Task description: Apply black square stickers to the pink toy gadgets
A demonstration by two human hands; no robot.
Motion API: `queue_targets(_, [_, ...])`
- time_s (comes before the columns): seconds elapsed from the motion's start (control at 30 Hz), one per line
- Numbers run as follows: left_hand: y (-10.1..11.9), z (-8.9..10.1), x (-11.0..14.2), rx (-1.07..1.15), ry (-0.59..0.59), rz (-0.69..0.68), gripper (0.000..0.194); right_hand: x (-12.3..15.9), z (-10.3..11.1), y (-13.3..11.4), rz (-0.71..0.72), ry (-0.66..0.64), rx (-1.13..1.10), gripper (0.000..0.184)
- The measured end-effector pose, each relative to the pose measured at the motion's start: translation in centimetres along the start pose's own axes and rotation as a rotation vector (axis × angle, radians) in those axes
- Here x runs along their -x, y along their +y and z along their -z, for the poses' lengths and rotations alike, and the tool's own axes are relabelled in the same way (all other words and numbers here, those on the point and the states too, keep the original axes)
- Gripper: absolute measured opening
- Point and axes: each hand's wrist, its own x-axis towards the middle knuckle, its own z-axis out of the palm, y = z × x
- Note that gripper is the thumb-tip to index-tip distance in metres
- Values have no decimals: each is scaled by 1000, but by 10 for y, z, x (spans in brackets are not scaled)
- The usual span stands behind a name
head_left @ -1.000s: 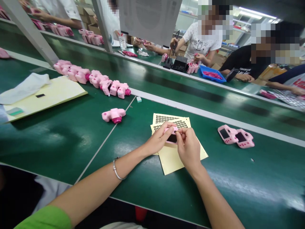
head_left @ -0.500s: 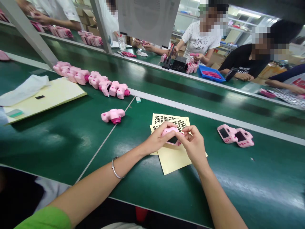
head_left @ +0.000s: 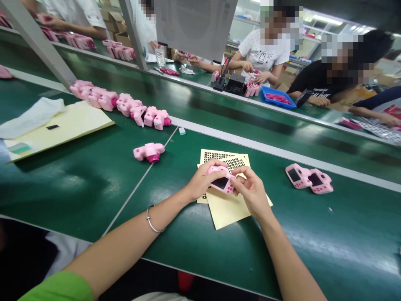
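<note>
My left hand [head_left: 199,180] grips a pink toy camera [head_left: 221,183] by its left side, thumb on the back beside the dark screen. My right hand [head_left: 251,189] is closed at the camera's right edge, thumb and forefinger pinched there above the dark pink buttons; whether anything small is between them is hidden. Beneath both hands lie pale yellow sticker sheets [head_left: 230,214], with rows of small black square labels [head_left: 218,155] showing behind the camera.
Two pink cameras [head_left: 307,179] lie at right, screens up. Another camera [head_left: 149,152] sits left of the sheets, and several form a row [head_left: 120,103] behind it. A small eraser-like block [head_left: 182,131] and a yellow board [head_left: 72,125] are nearby. Co-workers sit across the bench.
The camera has shifted slightly left and turned, showing more of its screen and buttons. My right hand has moved left and down along its edge. A co-worker opposite has moved their hands.
</note>
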Motion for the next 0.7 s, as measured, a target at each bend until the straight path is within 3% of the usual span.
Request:
queue_targets(0.37, [2, -1, 2, -7, 61, 17, 25, 1, -3, 1, -33, -34, -35, 32])
queue_targets(0.7, [0, 0, 1, -40, 41, 23, 27, 0, -2, 2, -43, -33, -76, 33])
